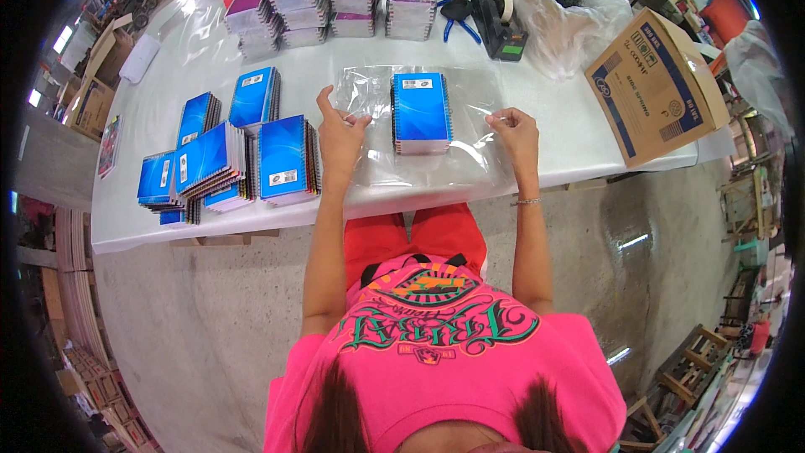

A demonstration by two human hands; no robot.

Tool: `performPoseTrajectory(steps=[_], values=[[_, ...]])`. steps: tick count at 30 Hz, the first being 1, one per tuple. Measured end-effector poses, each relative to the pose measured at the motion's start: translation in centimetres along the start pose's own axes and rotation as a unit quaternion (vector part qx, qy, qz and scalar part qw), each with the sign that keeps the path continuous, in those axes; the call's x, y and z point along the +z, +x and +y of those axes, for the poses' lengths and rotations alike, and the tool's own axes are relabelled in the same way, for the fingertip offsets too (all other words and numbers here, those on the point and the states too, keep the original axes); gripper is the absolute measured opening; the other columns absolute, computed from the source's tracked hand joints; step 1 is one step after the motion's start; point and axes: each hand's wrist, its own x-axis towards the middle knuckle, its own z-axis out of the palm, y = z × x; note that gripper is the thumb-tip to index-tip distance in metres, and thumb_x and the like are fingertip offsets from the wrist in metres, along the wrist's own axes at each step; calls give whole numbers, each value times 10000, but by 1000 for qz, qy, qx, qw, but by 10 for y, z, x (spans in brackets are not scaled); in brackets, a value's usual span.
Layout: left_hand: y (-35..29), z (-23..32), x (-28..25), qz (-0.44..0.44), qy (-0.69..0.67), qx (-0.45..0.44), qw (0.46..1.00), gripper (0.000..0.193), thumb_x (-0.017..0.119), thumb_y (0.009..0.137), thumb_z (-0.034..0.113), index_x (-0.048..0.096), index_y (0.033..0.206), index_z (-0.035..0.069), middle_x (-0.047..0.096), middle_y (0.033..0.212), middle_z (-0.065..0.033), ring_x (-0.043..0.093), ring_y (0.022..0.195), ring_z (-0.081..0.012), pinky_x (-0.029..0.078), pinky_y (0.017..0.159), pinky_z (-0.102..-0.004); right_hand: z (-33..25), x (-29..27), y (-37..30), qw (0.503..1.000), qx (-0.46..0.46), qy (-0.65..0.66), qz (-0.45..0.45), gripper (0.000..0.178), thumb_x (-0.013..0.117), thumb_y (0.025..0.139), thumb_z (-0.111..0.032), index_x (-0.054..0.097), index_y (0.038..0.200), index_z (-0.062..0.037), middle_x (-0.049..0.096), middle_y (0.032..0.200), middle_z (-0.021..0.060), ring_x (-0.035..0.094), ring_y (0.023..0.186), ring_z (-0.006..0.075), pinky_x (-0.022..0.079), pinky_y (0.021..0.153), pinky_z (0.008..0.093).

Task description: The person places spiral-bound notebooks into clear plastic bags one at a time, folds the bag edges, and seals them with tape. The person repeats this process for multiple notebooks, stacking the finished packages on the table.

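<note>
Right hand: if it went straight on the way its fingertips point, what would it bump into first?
The right hand points left, its fingertips seemingly pinching the clear plastic. Beyond that, the stack of blue notebooks looks first in line, though heights are hard to judge.

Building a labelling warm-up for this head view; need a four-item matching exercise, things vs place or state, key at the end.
Things
1. clear, shiny plastic sheet
2. black tape dispenser
3. brown cardboard box with blue markings
4. thin silvery bracelet

Place or state
A. near the right end of the white-covered table
B. around the right wrist
C. spread between the left hand and the right hand
D. carrying a pale tape roll

Pairs: 1-C, 2-D, 3-A, 4-B
</note>
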Motion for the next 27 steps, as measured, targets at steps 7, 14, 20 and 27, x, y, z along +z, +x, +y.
performPoseTrajectory(steps=[7,14,20,27], values=[[28,-13,-17,-198,-89,-114,969,588,752,832,322,508,1252,-9,643,814,-78,625,653,-135,489,571,-251,3,13,-4,991,-125,-7,48,144,706,821,-117,703,883,13,659,710,136,633,639,255,474,624,351],[39,-17,-31,-279,-54,-72,956,478,687,885,358,594,1157,-24,621,769,-63,623,631,-124,497,551,-254,-4,10,-9,970,-196,-113,93,114,677,842,-106,651,854,5,637,713,183,626,667,344,477,657,426],[41,-13,-28,-302,-89,-94,945,555,646,901,453,587,1192,-16,629,857,-107,635,684,-144,504,570,-265,-5,13,-3,982,-152,-98,61,151,655,870,-132,652,854,17,648,724,198,629,687,368,493,671,425],[49,-5,-16,-280,-108,-125,946,636,640,885,528,580,1210,-15,624,878,-109,625,683,-143,509,586,-277,11,7,26,988,-38,45,-144,255,714,861,-196,629,963,22,672,734,154,650,651,178,502,595,305]])
